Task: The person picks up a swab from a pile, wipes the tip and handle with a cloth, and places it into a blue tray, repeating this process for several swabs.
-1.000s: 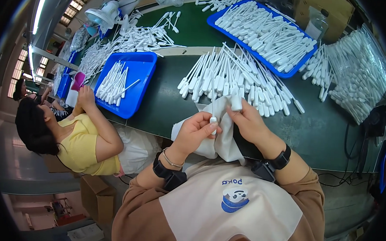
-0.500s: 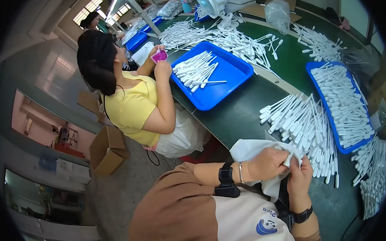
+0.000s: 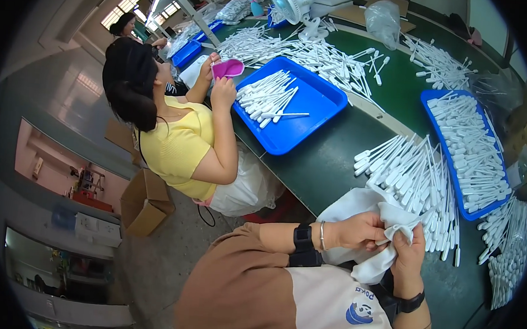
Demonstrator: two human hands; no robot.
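Both hands hold a crumpled white cloth [image 3: 349, 208] over the near edge of the green table. My left hand [image 3: 358, 232] comes in from the left and pinches a gathered fold of it. Across from it, my right hand [image 3: 411, 251] grips the same bunched part with thumb and fingers. Loose cloth hangs over my left fingers and below them. Whether anything is wrapped inside the folds cannot be seen. Just beyond the cloth lies a spread heap of white plastic droppers [image 3: 403, 169], close to my fingertips.
A blue tray [image 3: 314, 110] partly filled with droppers stands at centre; another blue tray [image 3: 486, 209], full, is at right. More dropper piles lie further back near a fan [image 3: 290, 4]. On the left, a co-worker in yellow [image 3: 181, 142] holds a pink item [image 3: 228, 68].
My hands have shifted the cloth slightly, and more of it is bunched up above my fingers. The co-worker's pink item has turned and opened out to the right.
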